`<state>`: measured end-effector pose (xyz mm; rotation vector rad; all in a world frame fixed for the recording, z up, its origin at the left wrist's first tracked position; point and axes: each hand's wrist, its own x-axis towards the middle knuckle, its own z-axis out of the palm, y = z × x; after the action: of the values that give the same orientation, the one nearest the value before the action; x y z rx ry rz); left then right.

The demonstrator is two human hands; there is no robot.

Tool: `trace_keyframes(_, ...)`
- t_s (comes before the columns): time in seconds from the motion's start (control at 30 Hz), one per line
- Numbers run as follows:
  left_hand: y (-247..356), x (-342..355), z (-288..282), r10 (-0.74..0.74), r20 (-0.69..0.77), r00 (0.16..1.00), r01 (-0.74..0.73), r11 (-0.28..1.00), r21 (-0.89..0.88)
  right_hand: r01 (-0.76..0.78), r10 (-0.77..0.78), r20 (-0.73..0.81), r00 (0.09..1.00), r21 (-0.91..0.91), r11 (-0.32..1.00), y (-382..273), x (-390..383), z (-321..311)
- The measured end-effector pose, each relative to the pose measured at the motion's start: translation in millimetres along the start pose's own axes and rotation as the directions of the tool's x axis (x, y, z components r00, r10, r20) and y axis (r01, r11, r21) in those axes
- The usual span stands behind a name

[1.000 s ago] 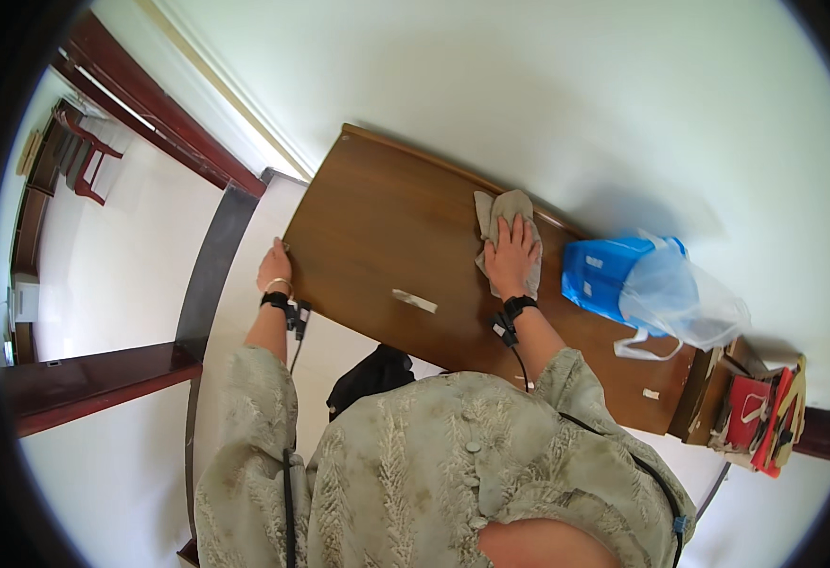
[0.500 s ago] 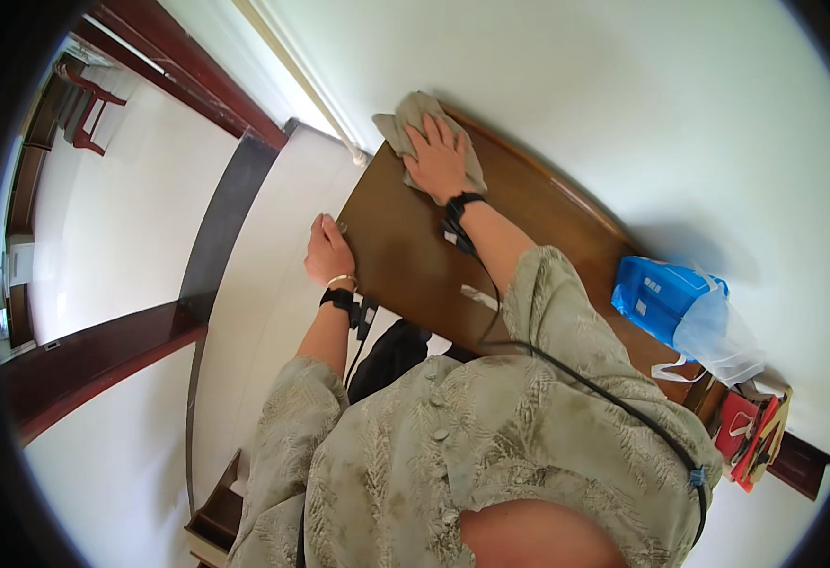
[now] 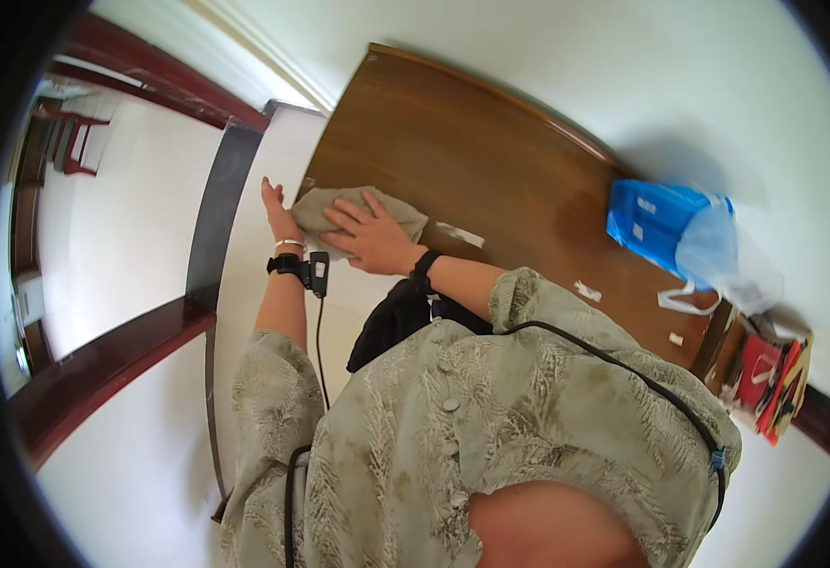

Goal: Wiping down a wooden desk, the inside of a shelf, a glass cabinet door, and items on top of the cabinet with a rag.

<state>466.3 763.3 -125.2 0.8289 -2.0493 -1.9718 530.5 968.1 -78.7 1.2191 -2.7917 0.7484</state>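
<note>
The right palm covers the middle of the grey-beige cloth (image 3: 313, 214), so how the cloth is folded beneath it cannot be seen. It lies at the near left corner of the wooden tabletop (image 3: 472, 156), partly hiding that corner. The right hand (image 3: 370, 235) presses on it palm down, fingers spread rather than gripping. The left hand (image 3: 280, 214) is just beside the left edge, fingers extended and nothing visible in its grasp; whether it touches the edge or the cloth cannot be told. The two hands are near each other but apart. A black fabric item (image 3: 385, 327) below the near edge is partly hidden by the patterned shirt (image 3: 387, 426), and the chair (image 3: 79, 142) beyond the doorway is small and hard to make out.

Half a second ago the cloth was at the far left corner by the wall; it is now at the near one. The left hand's fingers, curled then, have straightened.

The blue bag (image 3: 656, 222) stands on the tabletop's right part, a translucent plastic bag (image 3: 732, 260) against it; their contents cannot be made out. Farther right is a red bag (image 3: 758, 364), its inside likewise unclear.
</note>
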Motion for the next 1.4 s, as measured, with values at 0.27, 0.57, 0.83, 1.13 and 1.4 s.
trace_keyframes(0.27, -2, -33, 50, 0.221, -0.179, 0.959, 0.094, 0.35, 0.932, -0.125, 0.124, -0.062, 0.99, -0.016, 0.992, 5, -153, -28)
trace_keyframes(0.57, -13, -32, 61, 0.321, -0.215, 0.922, 0.137, 0.247, 0.959, -0.963, 0.863, -0.429, 0.268, -0.128, 0.235, 29, -394, -89)
trace_keyframes(0.83, -2, -42, 70, 0.312, -0.193, 0.93, 0.13, 0.211, 0.969, -0.993, 0.766, -0.636, -0.089, -0.001, -0.117, 50, -481, -92)
trace_keyframes(1.13, -18, -32, 63, 0.543, -0.098, 0.834, 0.036, 0.123, 0.992, -0.986, 0.826, -0.538, 0.167, -0.082, 0.146, 53, -341, -68)
trace_keyframes(1.4, -8, -39, 67, 0.429, -0.105, 0.897, 0.01, 0.217, 0.976, -0.806, 0.702, -0.43, 0.568, -0.116, 0.581, 73, -115, -44)
